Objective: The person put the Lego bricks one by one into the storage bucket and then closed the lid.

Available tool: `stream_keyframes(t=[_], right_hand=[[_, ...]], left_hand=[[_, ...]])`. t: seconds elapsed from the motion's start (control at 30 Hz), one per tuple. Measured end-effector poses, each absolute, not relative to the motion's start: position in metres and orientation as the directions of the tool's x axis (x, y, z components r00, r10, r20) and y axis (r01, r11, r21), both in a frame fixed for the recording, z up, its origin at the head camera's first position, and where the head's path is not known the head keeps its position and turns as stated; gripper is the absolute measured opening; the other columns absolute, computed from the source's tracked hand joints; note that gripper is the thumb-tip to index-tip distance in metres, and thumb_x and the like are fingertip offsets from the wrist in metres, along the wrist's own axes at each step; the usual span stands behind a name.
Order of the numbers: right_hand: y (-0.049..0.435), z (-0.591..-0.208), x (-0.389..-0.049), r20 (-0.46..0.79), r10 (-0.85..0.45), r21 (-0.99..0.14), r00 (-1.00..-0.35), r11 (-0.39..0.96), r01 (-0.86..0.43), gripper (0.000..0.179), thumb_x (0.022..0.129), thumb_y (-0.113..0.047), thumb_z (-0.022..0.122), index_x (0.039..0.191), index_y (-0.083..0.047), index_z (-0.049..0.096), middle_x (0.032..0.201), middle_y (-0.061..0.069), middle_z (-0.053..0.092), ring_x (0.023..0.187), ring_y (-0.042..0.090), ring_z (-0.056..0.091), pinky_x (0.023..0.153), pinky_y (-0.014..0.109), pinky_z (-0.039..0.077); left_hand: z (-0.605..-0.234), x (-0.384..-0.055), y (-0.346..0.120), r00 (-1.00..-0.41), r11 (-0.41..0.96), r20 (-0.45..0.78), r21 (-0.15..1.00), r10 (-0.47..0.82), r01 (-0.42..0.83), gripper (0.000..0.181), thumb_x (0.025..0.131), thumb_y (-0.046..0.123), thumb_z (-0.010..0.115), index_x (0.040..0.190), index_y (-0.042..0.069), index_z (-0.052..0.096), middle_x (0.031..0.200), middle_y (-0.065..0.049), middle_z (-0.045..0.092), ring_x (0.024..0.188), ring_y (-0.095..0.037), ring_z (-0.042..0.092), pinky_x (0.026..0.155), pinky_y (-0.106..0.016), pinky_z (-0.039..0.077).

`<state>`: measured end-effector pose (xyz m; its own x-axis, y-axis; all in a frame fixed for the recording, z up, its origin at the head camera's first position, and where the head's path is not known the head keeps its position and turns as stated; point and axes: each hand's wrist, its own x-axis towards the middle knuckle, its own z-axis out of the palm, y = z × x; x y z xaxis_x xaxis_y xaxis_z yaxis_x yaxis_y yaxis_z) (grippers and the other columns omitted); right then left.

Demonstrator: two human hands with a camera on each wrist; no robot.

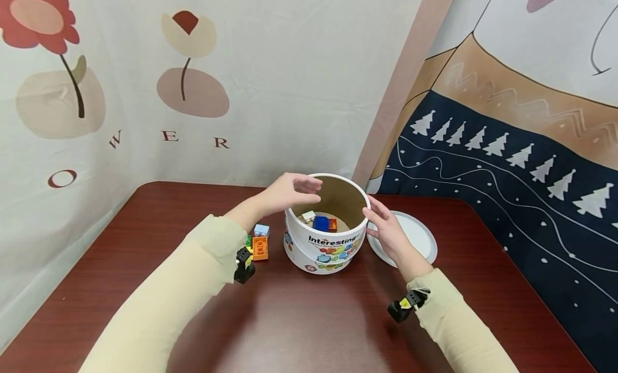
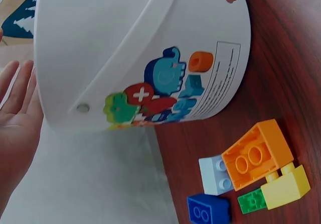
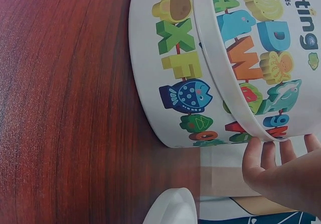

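A round white bucket [image 1: 322, 250] with printed toy pictures stands on the table, its top uncovered. Inside it lie a white brick [image 1: 308, 216], a blue brick [image 1: 321, 223] and an orange brick [image 1: 333, 225]. My left hand [image 1: 289, 193] hovers over the bucket's left rim, fingers extended and holding nothing. On the opposite side, my right hand [image 1: 388, 228] touches the outer wall near the rim; in the right wrist view its fingertips [image 3: 285, 148] rest against the bucket. Left of the bucket lie an orange brick [image 2: 258, 153], a light blue one [image 2: 215, 175] and several others.
A white round lid [image 1: 419, 236] lies flat to the right of the bucket, partly behind my right hand. Beside the orange brick are yellow [image 2: 286, 186], green [image 2: 252, 201] and dark blue bricks [image 2: 208, 209]. Printed cloth [image 1: 289, 83] hangs behind the brown table [image 1: 309, 319].
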<state>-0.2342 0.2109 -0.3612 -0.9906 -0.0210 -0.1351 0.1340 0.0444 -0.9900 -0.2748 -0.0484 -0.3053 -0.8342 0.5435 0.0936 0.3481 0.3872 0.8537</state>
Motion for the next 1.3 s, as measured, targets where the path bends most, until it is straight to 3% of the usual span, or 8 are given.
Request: stream_keyframes(t=[0.37,0.73,1.3], right_hand=[[0.212,-0.361,-0.234,-0.132,-0.019,-0.990,-0.991,0.049,0.131,0.052,0.099,-0.020,0.045,0.148,-0.015,0.027,0.153,0.014,0.026,0.137,0.033,0.030,0.109,0.054,0.031],[0.212,-0.360,-0.234,-0.136,-0.014,-0.989,-0.991,0.067,0.135,0.052,0.099,-0.022,0.045,0.148,-0.016,0.028,0.153,0.013,0.027,0.136,0.033,0.031,0.109,0.053,0.032],[0.211,-0.362,-0.236,-0.135,-0.010,-0.989,-0.991,0.063,0.134,0.051,0.099,-0.021,0.045,0.147,-0.015,0.029,0.152,0.012,0.027,0.136,0.033,0.032,0.108,0.052,0.033]], left_hand=[[-0.308,-0.281,-0.082,-0.898,0.350,0.196,0.871,0.394,0.344,0.042,0.087,0.020,0.065,0.125,0.005,0.057,0.123,-0.018,0.060,0.114,-0.028,0.056,0.099,-0.043,0.045],[-0.345,-0.289,-0.126,-0.963,0.447,0.108,0.869,0.246,0.211,0.045,0.089,0.029,0.063,0.127,0.007,0.054,0.127,-0.017,0.057,0.118,-0.030,0.053,0.099,-0.045,0.045],[-0.402,-0.289,-0.148,-0.998,0.562,0.045,0.825,0.037,0.057,0.055,0.090,0.030,0.061,0.133,-0.001,0.045,0.133,-0.024,0.049,0.123,-0.037,0.047,0.102,-0.048,0.041]])
